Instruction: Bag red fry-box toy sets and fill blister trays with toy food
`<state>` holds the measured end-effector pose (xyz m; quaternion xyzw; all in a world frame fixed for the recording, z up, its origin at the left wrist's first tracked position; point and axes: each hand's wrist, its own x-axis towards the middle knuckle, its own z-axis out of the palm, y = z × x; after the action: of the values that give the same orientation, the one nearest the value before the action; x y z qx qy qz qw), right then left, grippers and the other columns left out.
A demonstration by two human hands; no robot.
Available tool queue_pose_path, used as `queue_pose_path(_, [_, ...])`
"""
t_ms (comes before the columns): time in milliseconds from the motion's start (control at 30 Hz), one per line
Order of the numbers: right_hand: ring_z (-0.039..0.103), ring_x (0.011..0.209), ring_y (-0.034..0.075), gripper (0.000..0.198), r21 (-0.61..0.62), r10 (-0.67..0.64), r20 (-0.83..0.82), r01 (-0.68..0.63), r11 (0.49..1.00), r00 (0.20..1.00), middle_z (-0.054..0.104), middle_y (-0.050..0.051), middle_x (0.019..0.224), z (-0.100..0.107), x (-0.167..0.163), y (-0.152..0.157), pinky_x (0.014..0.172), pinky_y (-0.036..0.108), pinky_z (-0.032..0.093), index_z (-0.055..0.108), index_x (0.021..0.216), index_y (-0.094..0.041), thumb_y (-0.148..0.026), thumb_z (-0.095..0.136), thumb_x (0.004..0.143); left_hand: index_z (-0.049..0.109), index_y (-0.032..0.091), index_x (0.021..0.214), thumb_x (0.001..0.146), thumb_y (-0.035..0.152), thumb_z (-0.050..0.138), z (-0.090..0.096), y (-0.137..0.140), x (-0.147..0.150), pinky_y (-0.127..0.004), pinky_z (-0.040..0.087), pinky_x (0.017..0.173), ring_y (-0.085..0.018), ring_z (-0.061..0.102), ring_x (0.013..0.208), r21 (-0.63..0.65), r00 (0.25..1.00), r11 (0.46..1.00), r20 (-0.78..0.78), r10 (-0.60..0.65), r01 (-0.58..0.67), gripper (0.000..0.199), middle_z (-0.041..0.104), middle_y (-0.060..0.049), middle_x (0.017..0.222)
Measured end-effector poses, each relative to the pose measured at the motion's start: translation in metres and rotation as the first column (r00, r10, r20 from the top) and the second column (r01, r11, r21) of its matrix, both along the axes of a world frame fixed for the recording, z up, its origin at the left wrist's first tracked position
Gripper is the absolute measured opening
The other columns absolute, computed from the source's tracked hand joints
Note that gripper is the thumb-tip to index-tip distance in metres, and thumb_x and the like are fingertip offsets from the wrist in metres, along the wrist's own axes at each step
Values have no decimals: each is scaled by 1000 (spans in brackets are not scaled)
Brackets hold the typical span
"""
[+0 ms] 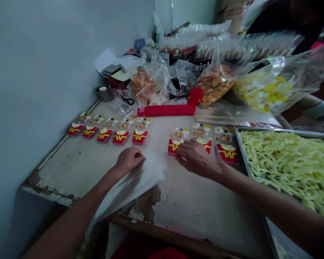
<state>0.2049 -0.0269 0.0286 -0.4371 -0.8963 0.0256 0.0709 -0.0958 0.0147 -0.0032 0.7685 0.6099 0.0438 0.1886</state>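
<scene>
My left hand is closed in a pinch at the upper edge of a thin, translucent plastic bag, which drapes over the table's front edge. My right hand has its fingers curled over a small clear packet with a red fry-carton piece bearing a yellow W. That hand partly covers a second such packet, and a third packet lies to its right. Each packet also shows small toy-like food pieces, among them a fried egg. Several matching packets form a row on the left.
A metal tray of pale yellow fry-shaped strips stands at right. Behind are a red strip, scissors, bags of brown pieces and yellow-white pieces. A wall is at left; another person's arm is at right.
</scene>
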Motion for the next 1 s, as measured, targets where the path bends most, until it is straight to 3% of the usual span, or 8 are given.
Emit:
queue_pose_path(167, [54,81,21,11,-146,70,-36,-75,986,997,65,5,90,0,-40,-114,77,38,35,60,87,-19,-9,57,84,71,19,99,82,32,73,17,11,23,-36,45,92,-26,62,103,246,969,938,-44,-242,246,22,70,-10,105])
queue_pose_path(300, [59,81,24,8,-266,-49,60,63,962,997,66,7,92,-8,-56,-165,73,39,41,62,89,-18,-11,60,85,66,11,112,75,38,80,6,23,58,-36,47,88,-31,61,109,111,936,941,-193,-294,318,48,66,-18,113])
queue_pose_path(433, [60,101,28,40,-381,-3,6,5,924,1000,66,11,115,11,-37,-156,86,41,47,60,115,-16,-31,73,80,71,16,100,71,34,81,1,29,69,-33,46,76,-29,64,96,-1,941,960,-195,-276,281,36,71,-12,98])
queue_pose_path(567, [21,145,41,98,-189,144,78,-128,974,986,27,21,159,23,-4,-125,116,58,18,31,151,-11,-16,78,66,69,18,70,67,30,82,9,34,56,-32,43,75,-24,62,89,68,954,953,-73,-291,296,18,67,-7,84])
queue_pose_path(700, [22,145,36,92,-228,288,109,-258,939,951,40,18,152,10,11,-94,119,58,7,29,153,-12,-6,68,70,59,18,71,76,37,73,13,43,37,-28,40,67,-18,58,72,16,955,978,214,-207,209,24,62,-2,71])
queue_pose_path(800, [43,127,33,90,-333,288,61,-252,909,956,54,15,133,-1,11,-83,117,55,18,41,146,-13,-20,79,65,56,18,77,77,44,69,4,47,25,-24,36,58,-13,53,60,-172,905,977,424,-42,126,30,57,3,65])
queue_pose_path(900, [47,112,31,102,-376,140,35,-117,919,990,54,15,125,-8,6,-82,107,50,35,44,143,-12,-33,88,54,61,16,86,54,40,86,-6,42,22,-23,35,55,-12,51,57,-359,897,930,433,89,81,47,56,5,64])
queue_pose_path(1000, [48,107,31,99,-368,69,34,-52,928,997,55,14,121,-13,1,-84,100,48,40,47,139,-11,-36,88,52,70,13,89,47,35,89,0,33,29,-22,34,53,-12,50,57,-497,934,853,355,31,161,51,56,4,60])
